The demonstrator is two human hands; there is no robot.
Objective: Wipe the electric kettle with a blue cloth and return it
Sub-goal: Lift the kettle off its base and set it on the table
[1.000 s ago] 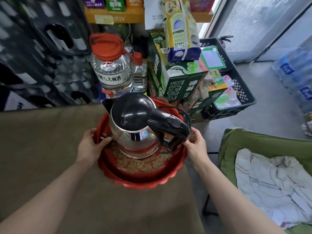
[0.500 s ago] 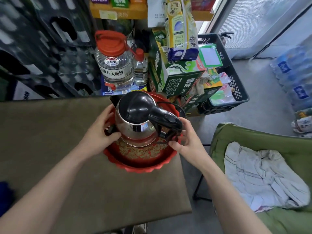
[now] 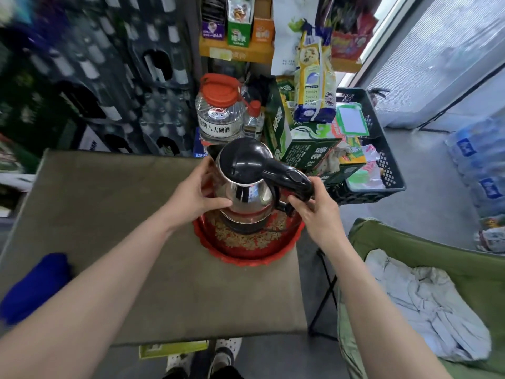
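Electric kettle (image 3: 246, 184) at frame centre above red tray (image 3: 247, 254); left hand (image 3: 198, 196) pressed on its body, right hand (image 3: 314, 212) clasping handle. Blue cloth (image 3: 35, 287) lower left on counter (image 3: 109, 214), nearer left hand.

Kettle (image 3: 246, 184) sat over tray (image 3: 246, 255) at tabletop (image 3: 123, 214) far-right corner; cloth (image 3: 35, 285) at left edge; jug (image 3: 220, 110) behind.

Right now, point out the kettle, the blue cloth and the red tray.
kettle (image 3: 240, 157), head view, on its black lid.
blue cloth (image 3: 35, 288), head view, middle of the bundle.
red tray (image 3: 246, 260), head view, near rim.
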